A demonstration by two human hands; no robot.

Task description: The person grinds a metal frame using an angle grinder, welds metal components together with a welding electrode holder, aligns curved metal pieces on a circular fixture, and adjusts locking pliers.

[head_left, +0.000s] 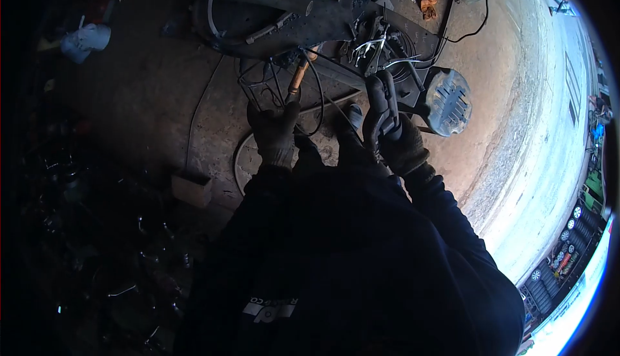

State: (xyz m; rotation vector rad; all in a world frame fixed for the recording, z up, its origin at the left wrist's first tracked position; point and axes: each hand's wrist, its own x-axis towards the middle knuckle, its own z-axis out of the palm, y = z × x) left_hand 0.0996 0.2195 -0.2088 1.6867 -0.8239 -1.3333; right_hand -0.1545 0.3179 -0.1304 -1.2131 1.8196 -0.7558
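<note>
My left hand (pixel 274 135), in a dark work glove, is closed at the lower end of an orange-brown handle-like bar (pixel 300 75). The bar slants up to the edge of a dark metal bench (pixel 271 40); its upper end is partly hidden. To the right, my gloved right hand (pixel 405 148) is wrapped round a dark piece with thick, curved, loop-like parts (pixel 383 101), whose kind I cannot make out. Black cables (pixel 316 88) hang between the two hands. Beyond the right hand, pliers-like tools and bright metal pieces (pixel 371 49) lie in a pile.
A stool with a worn round seat (pixel 447 101) stands right of my right hand. A cable (pixel 200 111) runs over the floor to a small box (pixel 192 189). A pale container (pixel 87 41) stands far left, dark clutter (pixel 129 272) lower left. A bright roadway (pixel 549 111) lies right.
</note>
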